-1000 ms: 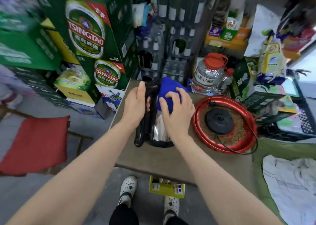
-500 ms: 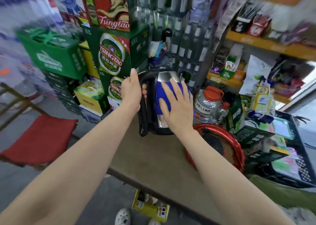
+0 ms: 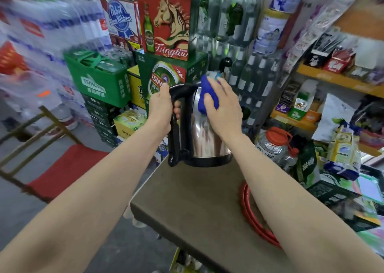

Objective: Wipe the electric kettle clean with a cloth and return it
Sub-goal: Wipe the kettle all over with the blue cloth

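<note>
A stainless-steel electric kettle [image 3: 204,141] with a black handle is held upright in the air above the far end of the brown table [image 3: 187,206]. My left hand [image 3: 161,110] is wrapped around the black handle. My right hand [image 3: 223,110] presses a blue cloth [image 3: 207,96] against the upper part of the kettle's steel side, near the lid. The kettle's base is hidden behind my right forearm; only part of the red tray's [image 3: 252,216] rim shows on the table at the right.
Stacked beer cartons [image 3: 166,23] and green crates [image 3: 97,79] stand behind the kettle, with bottles [image 3: 245,73] beside them. Shelves of packaged goods [image 3: 332,77] fill the right. A clear jar with a red lid [image 3: 274,146] sits past the table. A red-seated chair [image 3: 62,168] stands at the left.
The kettle has been lifted off the table and now hangs higher in front of me. My right hand with the blue cloth has slid up toward the kettle's top. The view has tilted upward.
</note>
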{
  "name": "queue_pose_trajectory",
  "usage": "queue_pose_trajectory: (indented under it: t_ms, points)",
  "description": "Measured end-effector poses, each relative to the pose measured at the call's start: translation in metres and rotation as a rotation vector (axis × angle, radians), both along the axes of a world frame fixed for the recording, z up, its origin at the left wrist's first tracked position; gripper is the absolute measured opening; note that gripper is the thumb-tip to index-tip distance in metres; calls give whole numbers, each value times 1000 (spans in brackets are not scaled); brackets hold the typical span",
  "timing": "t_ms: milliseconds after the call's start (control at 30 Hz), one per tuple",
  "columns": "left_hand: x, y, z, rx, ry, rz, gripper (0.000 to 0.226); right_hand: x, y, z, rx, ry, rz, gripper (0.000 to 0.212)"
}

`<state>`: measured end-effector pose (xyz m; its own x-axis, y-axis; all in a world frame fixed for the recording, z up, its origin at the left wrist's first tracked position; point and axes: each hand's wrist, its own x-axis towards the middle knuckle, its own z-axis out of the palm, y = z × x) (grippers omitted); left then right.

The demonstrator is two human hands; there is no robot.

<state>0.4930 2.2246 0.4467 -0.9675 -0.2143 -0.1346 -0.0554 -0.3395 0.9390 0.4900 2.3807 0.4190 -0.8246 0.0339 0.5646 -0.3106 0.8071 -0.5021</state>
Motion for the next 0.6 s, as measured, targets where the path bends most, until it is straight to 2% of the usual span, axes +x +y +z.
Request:
queue_pose_trajectory:
  t_ms: [33,67,167,233,300,400,433,467,567,600]
  points:
    - [-1,-4,1,-6,5,0,41,-2,-7,5,-35,-29,-34,52]
    - [-2,-8,3,-12,11,15,41,-1,-14,5,21,-4,-51,53]
    - [-10,-24,6,8,14,62,43,10,-33,-18,389,131,24,53]
    - [-13,-34,4,32,-11,57,43,7,-33,-28,478,180,83,51]
    - [-15,-43,0,58,-44,39,42,-5,-32,-17,284,163,109,49]
    - [-15,-53,-5,86,-46,16,40,-23,-30,2,-264,-112,50,51]
    - [-14,-54,-5,87,-41,24,39,-23,-34,4,-301,-155,19,53]
    - [-14,-54,-5,84,-35,40,40,-18,-38,5,-230,-144,10,55]
    - [-12,-45,-8,34,-31,86,42,6,-48,-15,269,12,35,56]
    - [-11,-40,-9,19,-33,93,43,12,-46,-20,369,30,37,57]
